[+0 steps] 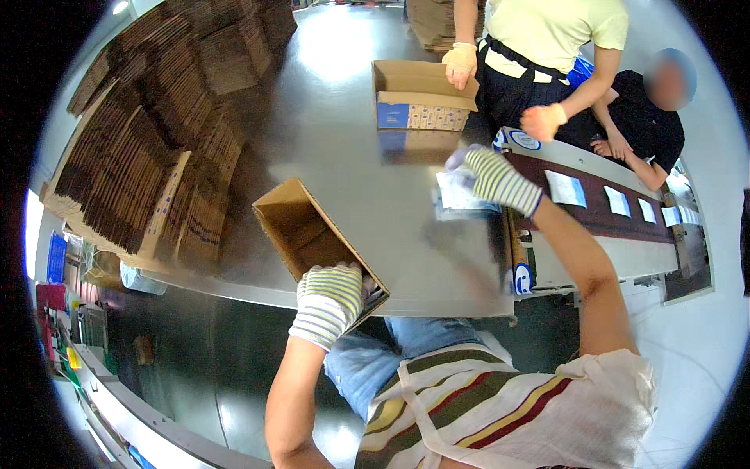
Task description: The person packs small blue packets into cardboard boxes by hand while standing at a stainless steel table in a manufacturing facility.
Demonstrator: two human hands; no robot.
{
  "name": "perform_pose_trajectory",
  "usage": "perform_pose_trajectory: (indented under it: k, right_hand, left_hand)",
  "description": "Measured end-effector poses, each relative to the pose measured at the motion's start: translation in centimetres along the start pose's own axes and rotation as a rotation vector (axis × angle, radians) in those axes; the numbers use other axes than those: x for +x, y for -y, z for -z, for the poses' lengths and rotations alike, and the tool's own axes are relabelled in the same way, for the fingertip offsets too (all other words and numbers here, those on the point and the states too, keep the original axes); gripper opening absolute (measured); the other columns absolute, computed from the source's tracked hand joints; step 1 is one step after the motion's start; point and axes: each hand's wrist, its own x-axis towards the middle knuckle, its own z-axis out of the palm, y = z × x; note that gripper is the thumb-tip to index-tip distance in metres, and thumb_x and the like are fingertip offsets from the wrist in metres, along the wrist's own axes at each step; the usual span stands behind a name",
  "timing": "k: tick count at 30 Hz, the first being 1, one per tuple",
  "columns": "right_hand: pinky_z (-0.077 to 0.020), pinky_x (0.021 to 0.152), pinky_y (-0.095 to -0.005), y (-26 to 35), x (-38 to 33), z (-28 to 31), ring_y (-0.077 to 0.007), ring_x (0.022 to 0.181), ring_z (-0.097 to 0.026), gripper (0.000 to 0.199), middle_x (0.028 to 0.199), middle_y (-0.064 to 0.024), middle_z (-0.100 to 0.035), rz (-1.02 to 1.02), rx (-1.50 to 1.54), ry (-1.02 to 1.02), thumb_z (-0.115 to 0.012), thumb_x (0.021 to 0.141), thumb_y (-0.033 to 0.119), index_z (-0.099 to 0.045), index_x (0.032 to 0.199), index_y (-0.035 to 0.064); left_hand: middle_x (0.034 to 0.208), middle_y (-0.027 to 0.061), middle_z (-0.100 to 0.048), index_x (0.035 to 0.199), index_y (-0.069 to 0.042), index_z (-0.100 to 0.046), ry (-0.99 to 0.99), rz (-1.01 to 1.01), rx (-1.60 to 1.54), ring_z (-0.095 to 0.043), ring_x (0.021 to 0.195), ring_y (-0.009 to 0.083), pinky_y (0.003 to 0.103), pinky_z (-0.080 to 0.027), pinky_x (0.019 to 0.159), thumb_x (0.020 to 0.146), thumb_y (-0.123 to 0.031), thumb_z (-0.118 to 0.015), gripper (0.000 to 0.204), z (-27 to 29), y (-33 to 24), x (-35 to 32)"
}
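My left hand (332,301), in a white glove with yellow-green and grey stripes, grips the near end of an open cardboard box (301,223). The box lies tilted at the table's near edge, its opening toward me. Something greyish shows inside its near corner beside my fingers, too little to name. My right hand (500,180), in a like glove, is over a flat white-and-blue packet (461,191) at the conveyor's end. Its fingertips are blurred, so whether they hold anything is unclear. Another packet edge shows under that one.
Packets (565,189) lie in a row on the dark conveyor belt (539,168) at right. Across the metal table (344,141), a co-worker's gloved hand (459,64) touches a blue-and-tan open box (426,116). Another person sits beyond the belt. Stacked flat cartons (148,180) stand at left.
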Motion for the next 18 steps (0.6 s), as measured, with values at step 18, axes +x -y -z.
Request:
perform_pose_trajectory:
  k: [18]
  right_hand:
    - [-0.0486, 0.084, -0.0363, -11.8, 4.5, -0.1, -0.0251, 0.096, -0.062, 0.055, 0.107, -0.0139, -0.065, -0.133, -0.290, 0.702, -0.067, 0.075, 0.023, -0.052, 0.125, 0.0055]
  left_hand:
    - [0.082, 0.0190, -0.064, 0.087, -0.004, -0.063, -0.136, -0.035, -0.069, -0.063, 0.080, 0.0341, 0.044, -0.048, 0.072, 0.085, -0.034, -0.051, 0.033, -0.7, 0.8, 0.0]
